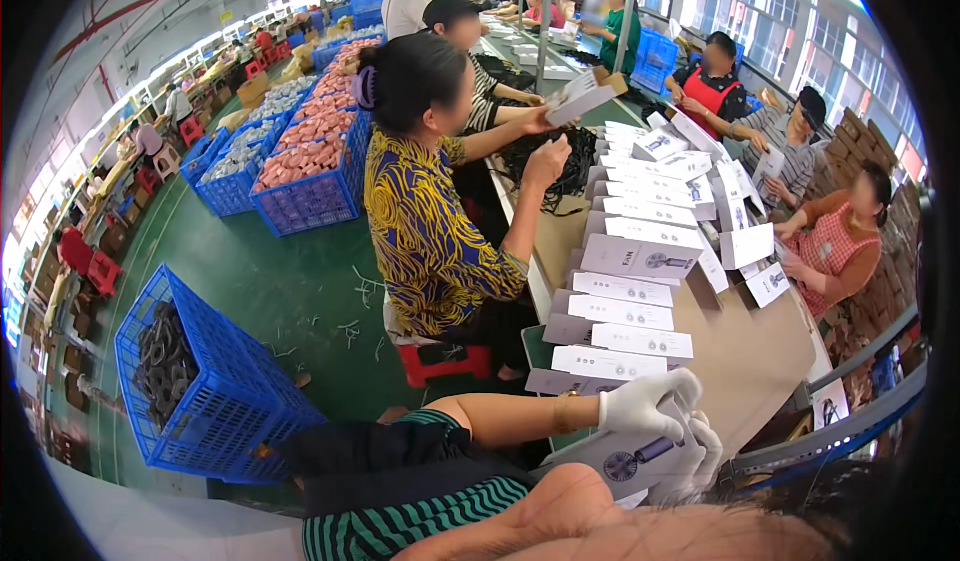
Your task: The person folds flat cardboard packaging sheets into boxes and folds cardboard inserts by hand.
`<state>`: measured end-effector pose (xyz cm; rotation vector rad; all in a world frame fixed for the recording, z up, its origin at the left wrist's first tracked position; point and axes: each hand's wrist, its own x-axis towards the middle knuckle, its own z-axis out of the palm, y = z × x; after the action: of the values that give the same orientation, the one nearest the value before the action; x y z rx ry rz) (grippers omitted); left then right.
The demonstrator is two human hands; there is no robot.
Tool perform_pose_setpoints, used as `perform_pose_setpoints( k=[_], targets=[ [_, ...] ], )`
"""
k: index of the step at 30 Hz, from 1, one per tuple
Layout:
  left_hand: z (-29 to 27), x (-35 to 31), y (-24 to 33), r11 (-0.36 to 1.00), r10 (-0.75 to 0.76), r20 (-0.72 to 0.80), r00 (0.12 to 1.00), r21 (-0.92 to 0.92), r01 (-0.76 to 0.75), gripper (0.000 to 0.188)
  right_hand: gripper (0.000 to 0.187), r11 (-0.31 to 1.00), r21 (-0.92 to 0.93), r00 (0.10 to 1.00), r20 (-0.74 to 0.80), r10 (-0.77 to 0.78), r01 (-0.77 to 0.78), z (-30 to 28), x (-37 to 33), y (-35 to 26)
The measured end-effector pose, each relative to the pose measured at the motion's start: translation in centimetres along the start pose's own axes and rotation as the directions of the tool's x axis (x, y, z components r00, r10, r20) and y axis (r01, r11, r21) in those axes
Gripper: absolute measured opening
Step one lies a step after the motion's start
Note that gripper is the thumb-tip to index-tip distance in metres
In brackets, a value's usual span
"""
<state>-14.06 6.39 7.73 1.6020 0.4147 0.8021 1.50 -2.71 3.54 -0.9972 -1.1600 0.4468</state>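
A white carton (pixel 630 458) with a fan picture on its side is at the lower right, held between my two gloved hands. My left hand (pixel 648 406), in a white glove, is closed over the carton's upper edge. Against the carton's right end, my right hand (pixel 697 461), also gloved in white, has its fingers bent round it. The contents of the carton do not show. Just beyond my hands, a row of white cartons (pixel 640 246) stands along the table (pixel 750 361).
A co-worker in a patterned shirt (pixel 425 231) sits at the table's left side, holding an open carton (pixel 585 98) beside a heap of black straps (pixel 545 166). Several people work across the table. A blue crate (pixel 235 391) of dark parts stands on the floor at left.
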Motion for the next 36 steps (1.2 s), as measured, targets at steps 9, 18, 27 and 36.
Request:
perform_pose_setpoints(
  k=[9, 18, 27, 36],
  targets=[
    [-0.2, 2.6, -8.1, 0.569, 0.046, 0.031, 0.998, 0.821, -0.052, 0.088, 0.045, 0.876, -0.379, 0.949, -0.211, 0.232, -0.299, -6.6, 0.5, 3.0],
    [2.2, 6.7, -11.9, 0.402, 0.177, 0.109, 0.978, 0.899, -0.173, 0.027, 0.078, 0.118, -0.955, 0.888, -0.201, 0.415, -0.271, -14.5, -5.4, 4.4],
    [7.0, 2.3, -10.7, 0.528, 0.191, 0.196, 0.962, 0.805, -0.269, 0.063, 0.061, 0.146, -0.940, 0.934, -0.272, 0.233, -0.310, -14.0, -5.5, 6.4],
    [10.7, 1.5, -7.0, 0.716, -0.113, 0.084, 0.990, 0.697, 0.023, 0.107, 0.024, 0.566, -0.824, 0.941, -0.215, -0.263, -0.030, -11.9, -1.1, 1.0]
  ],
)
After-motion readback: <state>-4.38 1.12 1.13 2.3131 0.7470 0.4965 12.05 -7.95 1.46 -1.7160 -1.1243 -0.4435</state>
